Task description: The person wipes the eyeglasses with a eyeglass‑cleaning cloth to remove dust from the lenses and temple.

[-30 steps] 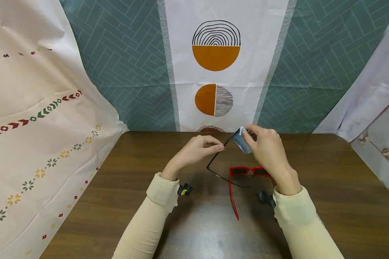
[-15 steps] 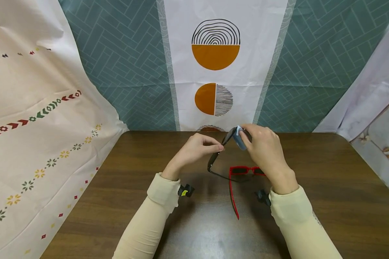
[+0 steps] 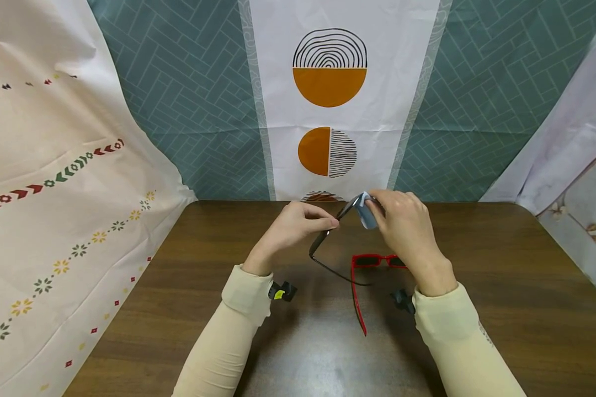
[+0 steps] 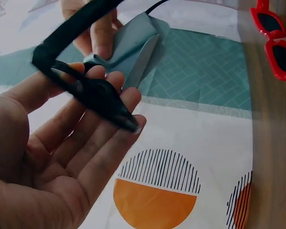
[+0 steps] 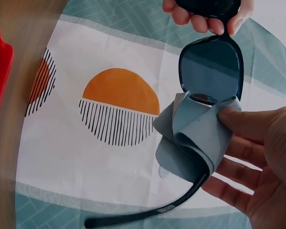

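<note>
Black sunglasses [image 5: 212, 69] are held up above the table between both hands, one temple arm hanging toward the person. My left hand [image 3: 298, 223] pinches the frame near the bridge with thumb and fingertips. With thumb and fingers, my right hand [image 3: 409, 231] pinches a folded light-blue cleaning cloth [image 5: 193, 133] round the far end of the frame, at the edge of one dark lens. The cloth covers that end's hinge in the right wrist view. Below the hands, red sunglasses [image 3: 366, 261] lie on the table with arms unfolded, partly hidden by the right wrist.
The wooden table [image 3: 179, 309] ends at a hanging cloth backdrop [image 3: 203, 110] with orange half-circle prints. A cream patterned cloth [image 3: 44, 220] drapes along the left side, and a pale curtain [image 3: 551, 143] hangs at the right.
The black sunglasses have tilted and shifted slightly left with the left hand. The right hand and cloth have moved a little left along the frame.
</note>
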`<state>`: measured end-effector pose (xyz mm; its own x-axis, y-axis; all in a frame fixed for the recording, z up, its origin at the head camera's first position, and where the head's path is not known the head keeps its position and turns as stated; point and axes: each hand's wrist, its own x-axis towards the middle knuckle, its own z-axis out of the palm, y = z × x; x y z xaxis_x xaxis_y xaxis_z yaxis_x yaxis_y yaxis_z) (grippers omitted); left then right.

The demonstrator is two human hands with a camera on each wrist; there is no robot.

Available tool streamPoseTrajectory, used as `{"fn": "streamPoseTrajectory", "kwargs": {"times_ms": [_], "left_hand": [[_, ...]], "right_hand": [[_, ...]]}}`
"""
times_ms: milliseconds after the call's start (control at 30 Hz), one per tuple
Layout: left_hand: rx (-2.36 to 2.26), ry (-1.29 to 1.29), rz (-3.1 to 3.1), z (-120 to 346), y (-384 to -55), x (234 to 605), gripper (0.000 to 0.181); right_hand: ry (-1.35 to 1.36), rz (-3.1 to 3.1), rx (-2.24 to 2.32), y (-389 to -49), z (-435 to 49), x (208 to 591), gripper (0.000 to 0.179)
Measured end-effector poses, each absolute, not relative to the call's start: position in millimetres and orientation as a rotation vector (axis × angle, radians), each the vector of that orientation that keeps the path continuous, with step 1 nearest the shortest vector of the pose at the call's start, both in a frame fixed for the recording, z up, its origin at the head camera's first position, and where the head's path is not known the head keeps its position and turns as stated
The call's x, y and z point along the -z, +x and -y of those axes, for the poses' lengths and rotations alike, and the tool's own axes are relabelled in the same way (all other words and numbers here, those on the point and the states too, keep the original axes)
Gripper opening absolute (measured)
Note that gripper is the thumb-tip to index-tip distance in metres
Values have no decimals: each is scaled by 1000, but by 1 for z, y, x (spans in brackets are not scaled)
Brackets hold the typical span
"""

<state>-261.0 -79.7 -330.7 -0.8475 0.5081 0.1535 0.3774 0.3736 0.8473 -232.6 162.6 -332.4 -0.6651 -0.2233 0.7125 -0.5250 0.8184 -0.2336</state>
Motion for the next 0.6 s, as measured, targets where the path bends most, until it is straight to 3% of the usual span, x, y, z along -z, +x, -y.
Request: {"fn": "streamPoseTrajectory", "kwargs": {"times_ms": [333,600], "left_hand": [[-1775,650,-2295,92,-262,325,22],[-1756,654,-2253,93,-264,328,23]], "right_hand": [[554,2299,-549,-234,-166,331,11],[553,2228,-565,-234,-170,329,10]]}}
